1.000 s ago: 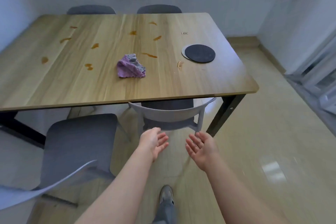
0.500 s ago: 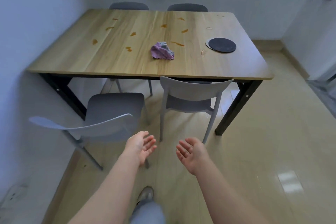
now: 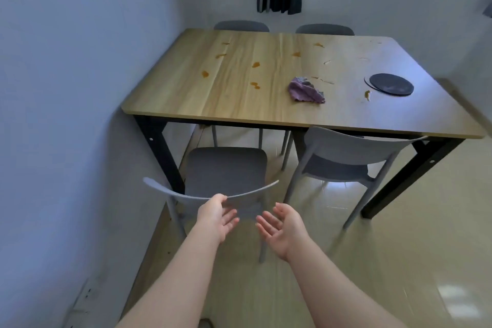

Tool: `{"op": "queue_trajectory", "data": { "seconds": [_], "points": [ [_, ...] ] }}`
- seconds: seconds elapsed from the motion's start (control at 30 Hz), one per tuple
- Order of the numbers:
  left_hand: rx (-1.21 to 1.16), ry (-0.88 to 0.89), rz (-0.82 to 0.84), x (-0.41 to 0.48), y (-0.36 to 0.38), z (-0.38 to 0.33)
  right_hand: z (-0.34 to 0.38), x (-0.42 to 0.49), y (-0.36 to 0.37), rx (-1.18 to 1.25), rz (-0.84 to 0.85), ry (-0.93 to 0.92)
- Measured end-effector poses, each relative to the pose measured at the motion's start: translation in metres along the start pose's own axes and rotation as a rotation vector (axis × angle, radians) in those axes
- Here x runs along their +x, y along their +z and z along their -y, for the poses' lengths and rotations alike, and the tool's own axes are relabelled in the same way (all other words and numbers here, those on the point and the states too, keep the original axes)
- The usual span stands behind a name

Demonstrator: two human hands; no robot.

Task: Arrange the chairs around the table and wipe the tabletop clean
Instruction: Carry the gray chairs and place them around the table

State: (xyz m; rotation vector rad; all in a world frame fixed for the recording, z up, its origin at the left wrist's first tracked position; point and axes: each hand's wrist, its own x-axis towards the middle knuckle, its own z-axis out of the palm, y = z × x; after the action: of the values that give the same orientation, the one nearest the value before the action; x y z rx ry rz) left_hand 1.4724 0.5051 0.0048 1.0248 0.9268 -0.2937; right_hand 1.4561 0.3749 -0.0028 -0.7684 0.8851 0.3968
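Cloth [image 3: 306, 90] on table [image 3: 213, 104], mat [image 3: 391, 84] right of it, chair [image 3: 226, 168] before table

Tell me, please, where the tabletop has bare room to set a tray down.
On the tabletop, the near left corner is barest, between the front edge and the orange stains. A bare strip follows the front edge, nearer than the purple cloth and the round mat. The middle is crowded with stains.

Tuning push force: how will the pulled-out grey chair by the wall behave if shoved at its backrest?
Probably light: the grey chair has a thin backrest and slim legs. Pushed that high, it might tip before sliding. The glossy floor likely lets its legs slide easily.
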Motion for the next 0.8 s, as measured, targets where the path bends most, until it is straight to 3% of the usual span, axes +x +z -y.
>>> {"op": "queue_trajectory", "data": {
  "seconds": [0.3, 0.8],
  "points": [
    [-0.083, 0.004, -0.075, 0.050, -0.071, -0.066, -0.047, 0.015, 0.079, 0.080, -0.041, -0.055],
    [0.000, -0.074, -0.079, 0.087, -0.082, -0.087, -0.040, 0.064, 0.112, 0.108, -0.232, -0.104]
  ]
}}
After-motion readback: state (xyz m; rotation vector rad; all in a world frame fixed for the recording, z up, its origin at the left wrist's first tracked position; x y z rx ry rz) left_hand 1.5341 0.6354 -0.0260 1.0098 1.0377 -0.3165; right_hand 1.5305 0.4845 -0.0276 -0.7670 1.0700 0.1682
